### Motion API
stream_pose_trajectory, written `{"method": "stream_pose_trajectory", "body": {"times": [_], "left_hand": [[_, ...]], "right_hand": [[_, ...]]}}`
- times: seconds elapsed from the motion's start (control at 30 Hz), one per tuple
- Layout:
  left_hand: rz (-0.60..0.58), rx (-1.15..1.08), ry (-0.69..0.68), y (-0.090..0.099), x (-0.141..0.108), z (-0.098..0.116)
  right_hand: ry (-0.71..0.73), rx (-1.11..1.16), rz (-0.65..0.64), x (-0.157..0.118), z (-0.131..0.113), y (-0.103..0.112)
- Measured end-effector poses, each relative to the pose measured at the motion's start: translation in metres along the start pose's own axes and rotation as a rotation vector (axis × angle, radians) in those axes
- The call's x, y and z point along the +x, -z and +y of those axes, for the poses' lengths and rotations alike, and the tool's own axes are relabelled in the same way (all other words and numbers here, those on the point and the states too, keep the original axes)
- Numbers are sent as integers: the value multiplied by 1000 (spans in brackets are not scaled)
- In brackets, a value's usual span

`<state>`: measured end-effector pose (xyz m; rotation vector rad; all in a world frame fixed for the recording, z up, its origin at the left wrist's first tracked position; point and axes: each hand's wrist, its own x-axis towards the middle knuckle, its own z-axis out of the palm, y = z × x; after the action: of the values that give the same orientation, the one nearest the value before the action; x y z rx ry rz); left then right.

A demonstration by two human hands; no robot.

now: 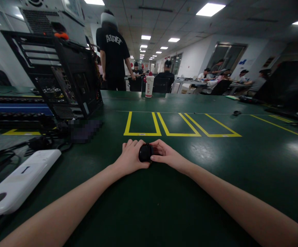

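Note:
Between my two hands, low over the green table (154, 202), is a small glossy black rounded object (145, 153). Its exact kind cannot be made out, as fingers cover part of it. My left hand (132, 156) wraps round its left side, thumb below and fingers over the top. From the right, my right hand (165, 156) pinches its edge with thumb and fingertips. Just beyond the hands, yellow tape outlines (142, 134) mark the tabletop.
An open black computer case (79, 82) stands at the left, with cables and a long white device (23, 181) nearer me. A white cup (149, 85) is near the far edge. A small dark item (236, 113) lies right. People stand and sit beyond.

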<state>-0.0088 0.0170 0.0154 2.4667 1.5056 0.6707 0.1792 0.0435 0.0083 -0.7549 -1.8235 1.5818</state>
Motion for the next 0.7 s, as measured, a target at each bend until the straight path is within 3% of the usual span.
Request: {"method": "stream_pose_trajectory", "body": {"times": [0.13, 0.33, 0.57, 0.7], "left_hand": [[28, 30, 15, -4, 1, -3], [-23, -17, 16, 4, 0, 3], [-36, -11, 27, 7, -1, 5], [-29, -6, 17, 6, -1, 6]], "right_hand": [[45, -10, -9, 0, -2, 0], [-6, -22, 103, 0, 0, -6], [61, -26, -13, 1, 2, 0], [38, -30, 12, -1, -3, -2]]}}
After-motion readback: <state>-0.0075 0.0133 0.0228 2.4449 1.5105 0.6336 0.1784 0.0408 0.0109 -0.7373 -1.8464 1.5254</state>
